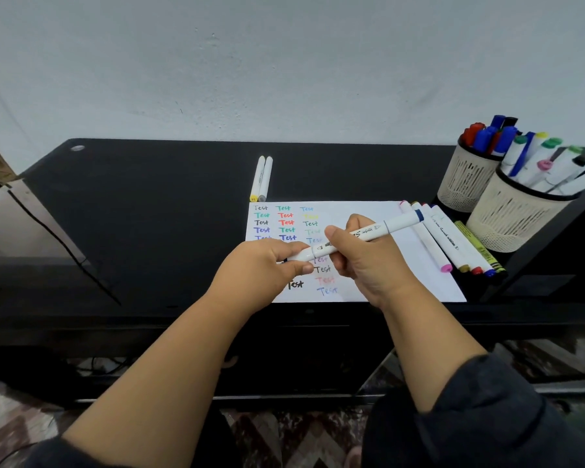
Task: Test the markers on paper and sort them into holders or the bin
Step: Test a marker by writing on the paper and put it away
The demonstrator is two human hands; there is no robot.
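Observation:
A white marker [390,225] with a dark blue end cap is held slanted over the paper [355,211]. My right hand [362,256] grips its barrel in the middle. My left hand [267,268] pinches the lower left end, where a cap sits on the barrel. The sheet carries several "Test" words in many colours. Two white markers [261,179] lie side by side beyond the paper. Several more markers [450,243] lie in a row at the paper's right edge. Two mesh holders [512,214] [461,179] at the right stand full of markers.
The black desk [142,204] runs along a white wall. A cable [48,228] hangs at the left beside a board. The front desk edge lies just below the paper. Patterned floor shows under my arms.

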